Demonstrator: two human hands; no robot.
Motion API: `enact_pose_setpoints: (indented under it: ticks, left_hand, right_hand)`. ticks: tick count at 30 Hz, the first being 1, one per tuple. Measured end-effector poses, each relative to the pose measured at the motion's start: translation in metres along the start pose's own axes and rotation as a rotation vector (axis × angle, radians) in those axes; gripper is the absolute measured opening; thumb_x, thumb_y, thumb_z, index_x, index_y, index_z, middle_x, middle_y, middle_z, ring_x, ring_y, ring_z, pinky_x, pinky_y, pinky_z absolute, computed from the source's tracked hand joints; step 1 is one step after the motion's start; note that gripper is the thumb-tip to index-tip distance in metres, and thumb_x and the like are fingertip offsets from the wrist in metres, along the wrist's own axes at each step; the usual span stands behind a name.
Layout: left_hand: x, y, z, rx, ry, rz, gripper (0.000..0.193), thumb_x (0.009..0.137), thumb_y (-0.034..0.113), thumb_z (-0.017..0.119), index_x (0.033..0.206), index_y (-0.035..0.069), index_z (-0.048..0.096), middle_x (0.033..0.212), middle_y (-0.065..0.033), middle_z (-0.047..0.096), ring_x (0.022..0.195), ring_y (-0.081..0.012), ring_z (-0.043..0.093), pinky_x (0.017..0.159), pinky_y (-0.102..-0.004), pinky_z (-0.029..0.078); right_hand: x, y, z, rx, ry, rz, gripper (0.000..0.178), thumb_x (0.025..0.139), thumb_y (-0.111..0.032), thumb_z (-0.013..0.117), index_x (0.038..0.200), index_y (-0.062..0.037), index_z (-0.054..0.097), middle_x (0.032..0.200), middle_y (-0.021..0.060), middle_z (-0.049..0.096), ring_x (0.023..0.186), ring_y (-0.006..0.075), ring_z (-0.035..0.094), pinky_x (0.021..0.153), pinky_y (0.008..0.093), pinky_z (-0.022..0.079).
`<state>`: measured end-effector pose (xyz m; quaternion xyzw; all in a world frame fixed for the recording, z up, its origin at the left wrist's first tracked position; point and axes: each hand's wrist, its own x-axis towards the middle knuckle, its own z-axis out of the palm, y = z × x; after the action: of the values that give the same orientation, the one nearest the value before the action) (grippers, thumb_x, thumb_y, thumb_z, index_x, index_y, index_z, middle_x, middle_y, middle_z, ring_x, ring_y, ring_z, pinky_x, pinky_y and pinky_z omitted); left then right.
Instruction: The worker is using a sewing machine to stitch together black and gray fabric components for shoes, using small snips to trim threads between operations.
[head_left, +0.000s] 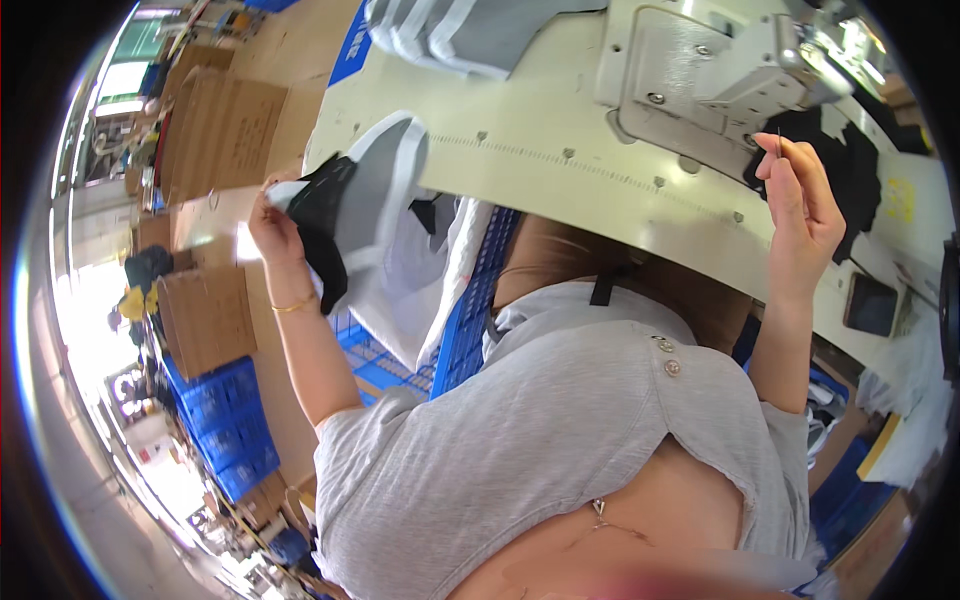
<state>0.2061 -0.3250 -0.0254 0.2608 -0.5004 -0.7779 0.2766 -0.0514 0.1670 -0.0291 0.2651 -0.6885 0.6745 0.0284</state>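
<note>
My left hand is out past the table's left edge, its fingers closed on a cut fabric piece. That piece is grey with white bands and a black part, and it hangs over a blue plastic basket. Over the right end of the table my right hand is raised with thumb and fingers pinched together. A thin dark sliver shows at its fingertips, too small to name. Just beyond it stands a white sewing machine, with black cloth beside the hand.
More grey and white fabric pieces lie at the far side of the pale table. A phone rests at the right. White fabric fills the basket. Cardboard boxes and blue crates stand on the left floor.
</note>
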Motion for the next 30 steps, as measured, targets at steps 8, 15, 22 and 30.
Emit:
enact_pose_setpoints:
  ticks: [8,15,22,30]
  left_hand:
    - [-0.028,-0.013,0.018,2.047,0.038,-0.034,0.026,0.087,0.015,0.060,0.103,-0.004,0.067,0.090,-0.0181,0.069,0.083,-0.0277,0.069,0.071,-0.0372,0.053]
    - [0.028,-0.059,0.217,1.564,-0.317,1.135,0.038,0.082,0.024,0.069,0.112,0.001,0.062,0.113,-0.0153,0.062,0.106,-0.0346,0.059,0.091,-0.0448,0.047]
    - [0.128,-0.149,0.335,1.804,-0.581,1.238,0.022,0.078,0.011,0.061,0.099,0.005,0.064,0.113,-0.0124,0.064,0.110,-0.0341,0.058,0.089,-0.0450,0.047]
    - [0.045,-0.100,0.345,1.302,-0.606,0.972,0.015,0.076,0.006,0.057,0.085,0.001,0.068,0.081,-0.0187,0.068,0.077,-0.0361,0.066,0.070,-0.0440,0.053]
  right_hand:
    - [-0.002,0.006,0.017,-0.084,-0.126,-0.051,0.026,0.087,-0.005,0.069,0.111,0.0037,0.068,0.084,-0.0012,0.053,0.071,0.0033,0.044,0.060,0.0179,0.031]
    - [-0.010,-0.011,0.027,-0.255,-0.179,0.002,0.022,0.080,-0.004,0.074,0.101,0.0016,0.068,0.074,0.0014,0.056,0.066,0.0076,0.050,0.058,0.0221,0.039]
    - [-0.028,-0.014,0.024,-0.250,-0.250,-0.022,0.014,0.081,-0.004,0.073,0.093,0.0015,0.067,0.072,0.0068,0.058,0.062,0.0142,0.053,0.056,0.0253,0.041]
    - [-0.012,0.006,0.023,-0.152,0.049,0.046,0.018,0.085,-0.009,0.071,0.099,0.0004,0.066,0.085,0.0081,0.064,0.074,0.0150,0.058,0.066,0.0266,0.045]
